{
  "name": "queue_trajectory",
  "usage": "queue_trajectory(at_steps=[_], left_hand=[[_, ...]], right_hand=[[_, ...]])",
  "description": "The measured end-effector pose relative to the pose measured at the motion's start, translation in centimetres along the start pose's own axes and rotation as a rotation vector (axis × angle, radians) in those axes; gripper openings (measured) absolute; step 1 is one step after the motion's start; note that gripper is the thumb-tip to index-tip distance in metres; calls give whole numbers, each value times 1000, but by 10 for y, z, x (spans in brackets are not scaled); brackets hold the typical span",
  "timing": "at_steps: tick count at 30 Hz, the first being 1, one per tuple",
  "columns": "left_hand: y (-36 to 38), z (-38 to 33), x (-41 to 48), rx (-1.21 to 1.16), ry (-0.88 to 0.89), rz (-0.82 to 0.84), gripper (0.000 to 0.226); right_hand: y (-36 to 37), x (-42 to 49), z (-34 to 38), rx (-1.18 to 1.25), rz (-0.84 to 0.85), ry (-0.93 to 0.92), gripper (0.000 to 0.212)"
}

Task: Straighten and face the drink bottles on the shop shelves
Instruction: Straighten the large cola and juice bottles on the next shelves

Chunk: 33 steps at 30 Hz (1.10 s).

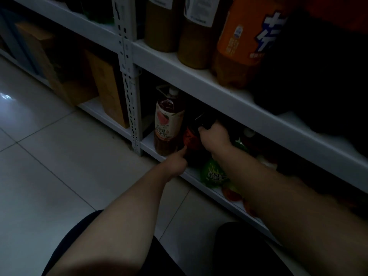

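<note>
On the bottom shelf (151, 145) a dark cola bottle with a red label (191, 139) stands beside a peach tea bottle (168, 121) at the left end. My right hand (214, 135) grips the dark bottle's neck from above. My left hand (178, 161) is low against the dark bottle's base, thumb up along its side; its fingers are hidden behind the bottle. A green-labelled bottle (214, 173) shows between my forearms. The scene is dim.
The shelf above carries two amber bottles (196, 42) and a large orange-labelled bottle (241, 44); its front edge (219, 90) overhangs my hands. A perforated steel upright (129, 76) stands to the left, cardboard boxes (105, 86) beyond it. Tiled floor (59, 156) lies below left.
</note>
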<state>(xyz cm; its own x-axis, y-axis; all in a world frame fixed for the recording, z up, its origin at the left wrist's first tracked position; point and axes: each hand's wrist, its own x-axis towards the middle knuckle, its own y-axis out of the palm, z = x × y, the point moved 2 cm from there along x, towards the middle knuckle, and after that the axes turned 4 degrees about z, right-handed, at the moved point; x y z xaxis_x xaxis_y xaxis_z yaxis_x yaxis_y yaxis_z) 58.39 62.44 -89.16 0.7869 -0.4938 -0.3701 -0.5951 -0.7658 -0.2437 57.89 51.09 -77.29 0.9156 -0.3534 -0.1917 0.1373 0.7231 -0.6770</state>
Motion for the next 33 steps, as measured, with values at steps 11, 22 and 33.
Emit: queue_trajectory(at_steps=[11, 22, 33], left_hand=[[-34, -8, -22, 49, 67, -144, 30], [-3, -33, 32, -51, 292, -170, 74], [-6, -14, 15, 155, 171, -203, 76]], right_hand=[[-15, -57, -26, 80, 62, -110, 62], [11, 16, -11, 125, -6, 113, 70], [17, 24, -9, 131, -70, 173, 49]])
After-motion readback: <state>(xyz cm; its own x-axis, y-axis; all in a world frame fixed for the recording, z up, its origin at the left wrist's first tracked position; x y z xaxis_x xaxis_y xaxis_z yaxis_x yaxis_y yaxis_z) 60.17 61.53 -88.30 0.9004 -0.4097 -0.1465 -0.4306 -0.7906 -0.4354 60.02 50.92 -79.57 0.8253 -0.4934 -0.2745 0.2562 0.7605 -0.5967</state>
